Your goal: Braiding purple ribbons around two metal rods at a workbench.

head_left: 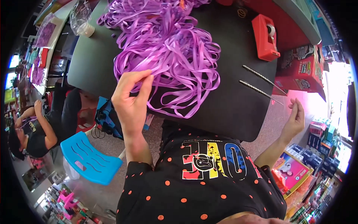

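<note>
A large tangled heap of purple ribbon (167, 48) lies on the dark table (231, 108) before me. My left hand (132, 93) is at the heap's near left side, thumb and forefinger pinched together on a strand of the ribbon. Off the table's right edge, my right hand (294, 119) is raised with its fingers loosely bent and a little apart; nothing shows in it. Nearest to it, two twisted metal rods like drill bits, a farther one (263, 77) and a nearer one (257, 89), lie slanted across the right edge.
A red tape dispenser (263, 37) stands at the back right, near a red box (302, 71). A plastic cup (85, 30) is at the far left. Beside me on the left are a blue stool (91, 158) and a seated person (41, 130). Stacked boxes (317, 149) stand at right.
</note>
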A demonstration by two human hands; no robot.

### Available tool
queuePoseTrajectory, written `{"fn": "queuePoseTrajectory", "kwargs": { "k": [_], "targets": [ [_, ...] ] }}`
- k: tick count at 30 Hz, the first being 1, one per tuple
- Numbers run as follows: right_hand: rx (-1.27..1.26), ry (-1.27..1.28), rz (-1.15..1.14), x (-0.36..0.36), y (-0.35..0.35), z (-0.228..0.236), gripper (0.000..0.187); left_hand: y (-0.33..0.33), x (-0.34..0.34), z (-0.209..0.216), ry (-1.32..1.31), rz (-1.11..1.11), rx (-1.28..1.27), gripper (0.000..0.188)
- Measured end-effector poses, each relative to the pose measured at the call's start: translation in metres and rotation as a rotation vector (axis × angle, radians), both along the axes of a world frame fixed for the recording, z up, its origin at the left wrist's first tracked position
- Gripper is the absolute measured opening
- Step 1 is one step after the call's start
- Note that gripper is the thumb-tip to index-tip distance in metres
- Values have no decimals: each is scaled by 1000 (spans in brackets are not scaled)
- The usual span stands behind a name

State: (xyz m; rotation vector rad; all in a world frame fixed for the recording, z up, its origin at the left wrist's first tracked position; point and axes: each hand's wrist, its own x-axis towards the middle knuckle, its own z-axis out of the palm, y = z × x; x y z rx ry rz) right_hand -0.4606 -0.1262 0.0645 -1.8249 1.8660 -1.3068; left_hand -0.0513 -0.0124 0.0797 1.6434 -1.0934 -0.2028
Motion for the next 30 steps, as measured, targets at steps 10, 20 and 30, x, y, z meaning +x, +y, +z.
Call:
{"fn": "queuePoseTrajectory", "kwargs": {
  "k": [10,20,30],
  "targets": [
    [-95,151,1092,203,-57,51,19,5,3,-6,-169,0,-2,12],
    [-388,514,1326,285,-120,-1,19,39,-1,-12,-138,99,67,12],
    [-223,25,1183,221,-54,49,20,2,-24,-1,-126,-103,-111,25]
  ]
}}
